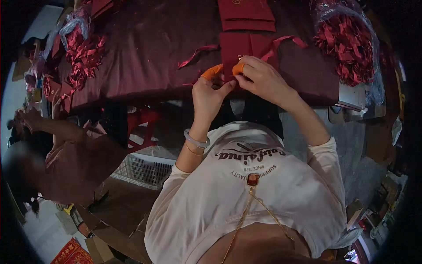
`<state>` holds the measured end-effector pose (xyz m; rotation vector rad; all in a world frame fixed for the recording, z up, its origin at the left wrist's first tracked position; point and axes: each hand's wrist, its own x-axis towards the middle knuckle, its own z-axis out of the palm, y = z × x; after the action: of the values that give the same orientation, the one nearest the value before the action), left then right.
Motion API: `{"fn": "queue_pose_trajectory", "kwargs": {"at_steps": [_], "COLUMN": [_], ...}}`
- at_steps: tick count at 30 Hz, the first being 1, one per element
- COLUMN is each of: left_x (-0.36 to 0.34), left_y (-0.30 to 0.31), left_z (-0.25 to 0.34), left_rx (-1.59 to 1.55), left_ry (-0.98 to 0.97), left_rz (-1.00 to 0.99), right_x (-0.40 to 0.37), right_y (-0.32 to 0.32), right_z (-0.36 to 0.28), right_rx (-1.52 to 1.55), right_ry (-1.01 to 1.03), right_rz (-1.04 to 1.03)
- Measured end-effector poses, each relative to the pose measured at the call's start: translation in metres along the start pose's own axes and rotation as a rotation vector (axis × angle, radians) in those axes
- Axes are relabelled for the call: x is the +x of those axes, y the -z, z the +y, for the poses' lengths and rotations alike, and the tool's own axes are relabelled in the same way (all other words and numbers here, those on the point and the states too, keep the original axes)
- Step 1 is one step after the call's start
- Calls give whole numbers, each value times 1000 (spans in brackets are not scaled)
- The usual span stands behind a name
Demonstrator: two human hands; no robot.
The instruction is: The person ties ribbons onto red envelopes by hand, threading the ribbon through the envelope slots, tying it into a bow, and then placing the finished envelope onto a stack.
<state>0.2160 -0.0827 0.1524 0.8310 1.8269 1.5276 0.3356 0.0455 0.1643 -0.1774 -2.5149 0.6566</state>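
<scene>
A flat red paper packet point(230, 46) lies at the table's near edge, and a red ribbon point(286, 40) trails from its right side. My left hand point(210, 91) is closed at the packet's lower left corner, thumb against fingers. My right hand point(263, 81) is pinched over the packet's lower part, its fingertips curled in. Orange finger covers show on both hands. What exactly lies between the fingertips is too small to make out. Another red ribbon point(198, 55) stretches across the cloth to the left of the packet.
More red packets point(247, 13) lie stacked farther back on the dark red tablecloth point(158, 48). Bundles of red ribbon in plastic stand at right point(345, 48) and left point(83, 55). A co-worker point(83, 154) sits at left, near a white crate point(143, 169) and a red stool point(143, 127).
</scene>
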Motion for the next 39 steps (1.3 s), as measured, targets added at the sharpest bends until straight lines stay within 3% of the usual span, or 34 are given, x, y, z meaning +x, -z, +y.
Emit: {"fn": "queue_pose_trajectory", "kwargs": {"at_steps": [10,13,15,22,27,34,39], "left_x": [1,1,1,0,0,1,2], "left_y": [2,2,1,0,-1,3,3], "left_z": [-2,-1,0,4,-6,-7,-6], "left_rx": [42,-4,-40,-144,-219,-110,-187], "left_ry": [-16,-4,2,5,17,9,-9], "left_rz": [20,5,8,0,-2,-22,-43], "right_x": [-2,-3,-2,-4,1,4,11], "right_y": [4,1,3,0,8,6,13], "right_z": [-4,-4,-4,3,1,2,-3], "right_rx": [-223,-151,-78,-19,126,97,2], "right_ry": [-21,-83,-201,-152,-252,-254,-130], "right_rz": [-114,-22,-129,-58,-183,-194,-237]}}
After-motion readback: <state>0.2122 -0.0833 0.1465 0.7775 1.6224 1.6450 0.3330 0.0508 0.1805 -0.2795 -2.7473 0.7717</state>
